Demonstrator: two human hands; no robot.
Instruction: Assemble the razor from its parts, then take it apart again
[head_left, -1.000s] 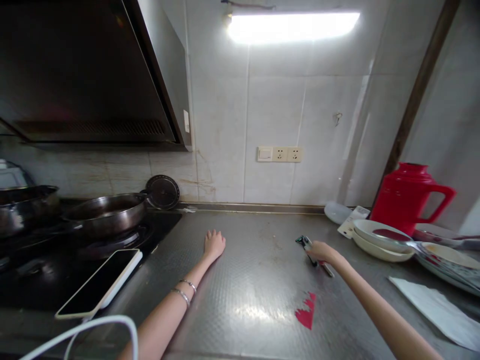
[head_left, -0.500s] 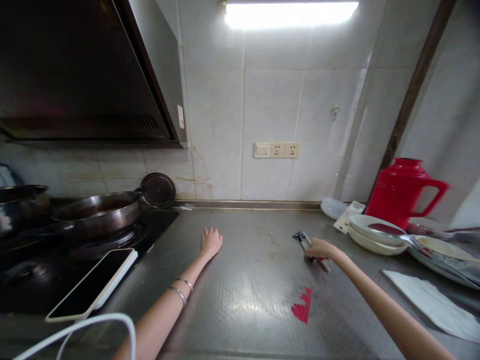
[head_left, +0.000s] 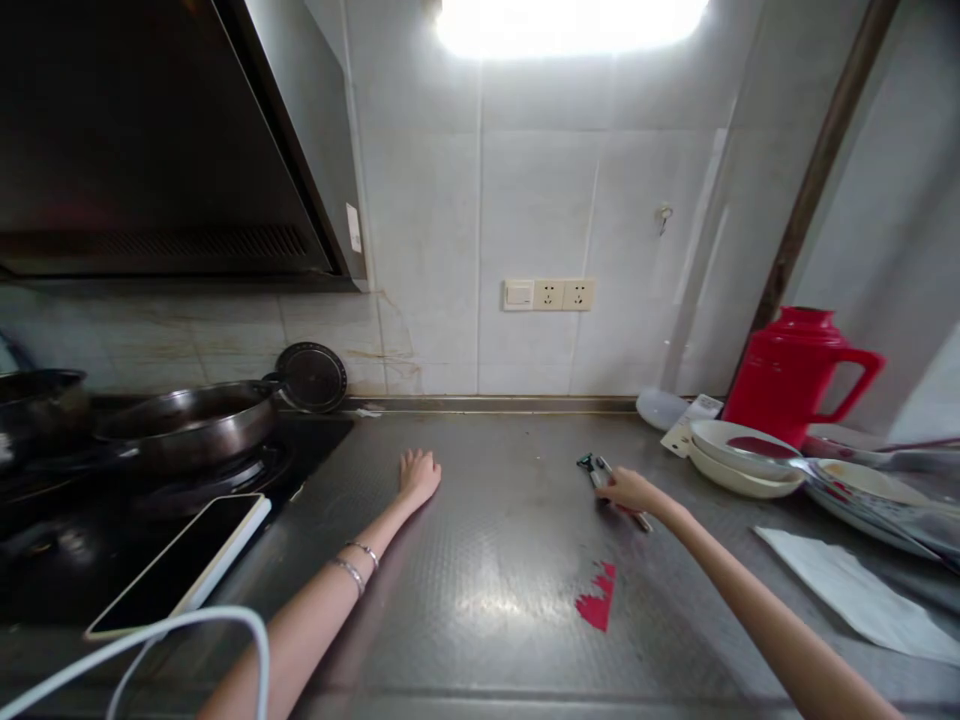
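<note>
My left hand (head_left: 421, 476) rests palm down on the metal countertop (head_left: 480, 540), fingers stretched forward and nothing in it. Two bracelets circle that wrist. Further right, my right hand (head_left: 626, 492) is closed over a razor (head_left: 592, 470) lying on the counter, its dark green-edged head pointing away to the left. A slim stick-like thing lies alongside, its pale end (head_left: 643, 521) showing below the hand; its kind is hidden by my fingers. Nearer to me lies a jagged red scrap (head_left: 598, 598), apart from both hands.
At left, a steel pan (head_left: 187, 430) sits on the black stove, with a phone (head_left: 180, 565) and white cable (head_left: 217, 612) in front. Stacked bowls (head_left: 742, 468), a red thermos jug (head_left: 795, 375), plates (head_left: 877, 500) and a white tissue (head_left: 847, 590) occupy the right side.
The view has shifted slightly, so everything appears a little further left and higher. Both hands keep their places on the counter, the right one still on the razor.
</note>
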